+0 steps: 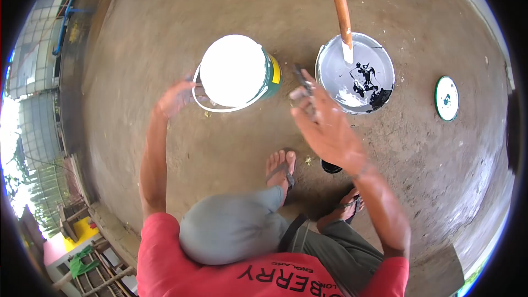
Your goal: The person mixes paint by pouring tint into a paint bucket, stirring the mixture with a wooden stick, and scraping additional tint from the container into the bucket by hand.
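A bucket (pixel 234 71) with a bright white top, a green and yellow side and a white wire-like handle stands on the ground ahead of me. My left hand (pixel 177 98) is at its left side by the handle, fingers apart and slightly blurred; contact is unclear. My right hand (pixel 325 124) hovers between this bucket and a pail of grey paint (pixel 335 80), fingers stretched out and smeared with dark and whitish stains. Black streaks float on the grey paint. A wooden stick (pixel 340 5) with a white lower end stands in the pail.
A round white lid (pixel 447 98) with a green rim lies at the right. Beneath my right wrist, a small dark container (pixel 331 167) is partly hidden. My sandalled foot (pixel 280 168) is just behind the buckets. A wooden rack with a green cloth (pixel 82 261) stands lower left.
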Demonstrator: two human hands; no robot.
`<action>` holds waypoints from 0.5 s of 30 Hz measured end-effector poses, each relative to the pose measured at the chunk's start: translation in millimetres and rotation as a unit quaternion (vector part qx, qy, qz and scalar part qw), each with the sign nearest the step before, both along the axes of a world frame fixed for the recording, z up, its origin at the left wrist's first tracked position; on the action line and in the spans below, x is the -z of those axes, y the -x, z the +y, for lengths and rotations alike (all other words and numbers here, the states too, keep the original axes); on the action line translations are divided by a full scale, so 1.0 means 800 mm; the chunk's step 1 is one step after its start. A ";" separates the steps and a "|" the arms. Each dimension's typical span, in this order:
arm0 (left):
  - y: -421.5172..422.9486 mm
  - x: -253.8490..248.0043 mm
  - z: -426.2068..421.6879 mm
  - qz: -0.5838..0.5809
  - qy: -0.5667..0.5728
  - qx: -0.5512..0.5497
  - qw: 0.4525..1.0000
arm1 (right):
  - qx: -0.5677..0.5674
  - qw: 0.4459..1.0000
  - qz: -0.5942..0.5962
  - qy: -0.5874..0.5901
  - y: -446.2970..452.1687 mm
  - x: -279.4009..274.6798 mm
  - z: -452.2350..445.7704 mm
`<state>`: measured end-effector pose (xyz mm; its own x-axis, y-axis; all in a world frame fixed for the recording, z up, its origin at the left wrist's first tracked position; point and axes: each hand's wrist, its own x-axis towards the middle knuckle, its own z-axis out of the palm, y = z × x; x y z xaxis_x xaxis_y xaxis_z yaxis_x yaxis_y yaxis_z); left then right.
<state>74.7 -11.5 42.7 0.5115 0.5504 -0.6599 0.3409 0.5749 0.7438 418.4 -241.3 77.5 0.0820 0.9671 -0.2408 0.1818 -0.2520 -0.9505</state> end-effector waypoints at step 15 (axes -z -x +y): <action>0.021 0.022 -0.129 0.139 -0.234 -0.037 0.962 | 0.061 0.993 0.026 0.103 0.051 0.052 0.040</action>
